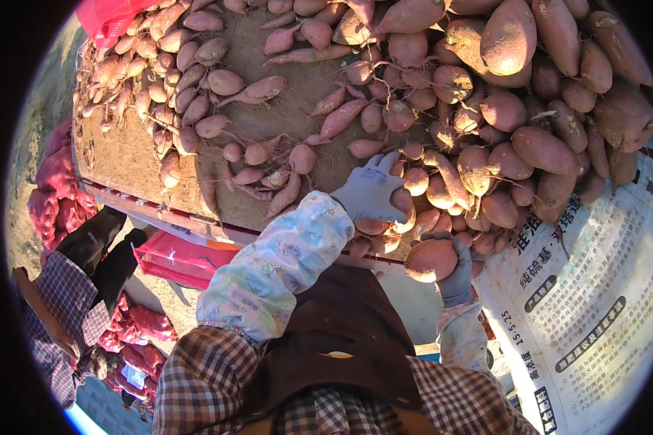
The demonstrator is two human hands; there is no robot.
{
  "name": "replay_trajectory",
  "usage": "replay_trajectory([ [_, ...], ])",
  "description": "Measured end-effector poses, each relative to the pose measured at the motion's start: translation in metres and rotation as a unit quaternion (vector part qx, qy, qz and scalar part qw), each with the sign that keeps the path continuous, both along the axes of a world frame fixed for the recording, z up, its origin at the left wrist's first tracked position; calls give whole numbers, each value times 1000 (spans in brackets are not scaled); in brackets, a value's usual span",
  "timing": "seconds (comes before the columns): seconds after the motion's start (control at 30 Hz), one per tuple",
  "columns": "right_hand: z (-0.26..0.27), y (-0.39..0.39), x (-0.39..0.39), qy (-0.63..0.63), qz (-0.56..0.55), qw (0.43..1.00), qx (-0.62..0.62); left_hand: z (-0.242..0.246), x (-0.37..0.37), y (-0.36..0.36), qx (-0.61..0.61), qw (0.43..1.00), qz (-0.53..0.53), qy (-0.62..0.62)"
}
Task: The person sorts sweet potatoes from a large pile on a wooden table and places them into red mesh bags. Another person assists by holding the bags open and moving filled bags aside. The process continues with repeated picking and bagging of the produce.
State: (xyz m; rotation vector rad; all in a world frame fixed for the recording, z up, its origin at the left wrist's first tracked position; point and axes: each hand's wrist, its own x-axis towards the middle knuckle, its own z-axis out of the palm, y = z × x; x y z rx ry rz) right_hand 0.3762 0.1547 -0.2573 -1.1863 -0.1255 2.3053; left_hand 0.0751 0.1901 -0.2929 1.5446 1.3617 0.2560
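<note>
My left hand (373, 187), in a grey glove, lies back up at the near edge of a heap of sweet potatoes. Its fingers and thumb are spread around a reddish sweet potato (401, 200); whether it grips this one is hidden. To the right, my right hand (457, 272), also gloved, is closed on a large round sweet potato (431, 260) at the edge of the work surface (250, 120). Patterned sleeve covers run up both forearms. Smaller, rooty sweet potatoes lie scattered beyond my left hand, and bigger ones are piled at the upper right.
A white printed sack (582, 304) hangs at the right. Red mesh (109, 19) lies at the upper left corner. A pink bag (188, 260) is below the table edge. At the left, another person in a checked shirt (71, 299) is near filled red mesh sacks (60, 179).
</note>
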Motion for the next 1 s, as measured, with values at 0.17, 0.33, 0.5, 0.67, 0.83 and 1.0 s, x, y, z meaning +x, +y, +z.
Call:
replay_trajectory([
  [0.17,-18,-24,4,-93,50,993,-50,-17,-3,7,-65,998,-18,-8],
  [0.33,-47,-28,-8,-60,-30,995,-66,-29,-12,-19,-80,981,146,-102],
  [0.5,-40,-23,-45,62,-76,995,24,-27,-18,-46,-80,962,217,-146],
  [0.67,-36,-2,-55,15,8,993,117,-19,-14,-85,-99,937,278,-188],
  [0.83,36,-22,-121,22,146,983,108,18,-20,-116,-56,855,295,-423],
  [1.0,41,-67,-182,125,195,968,98,56,-65,-212,-77,771,432,-462],
])
